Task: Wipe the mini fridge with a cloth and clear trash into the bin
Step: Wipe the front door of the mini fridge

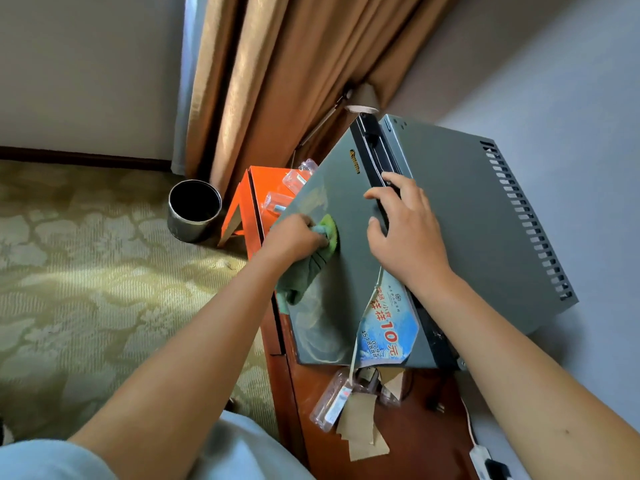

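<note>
On top of a reddish wooden cabinet [412, 441], at about three o'clock in the view, a grey mini fridge [450, 216] is seen, its door [346, 209] facing up-left. A green cloth [317, 252] is gripped in the curled fingers of the left hand [294, 237] and pressed against the door. The right hand [405, 230] is laid with spread, relaxed fingers across the door's black top edge, grasping nothing. A round metal bin [194, 211] is placed on the carpet [86, 271] at ten o'clock from the fridge, beside an orange box [242, 202]. Plastic bottles [330, 401] and torn cardboard [363, 434] are scattered on the cabinet at six o'clock.
</note>
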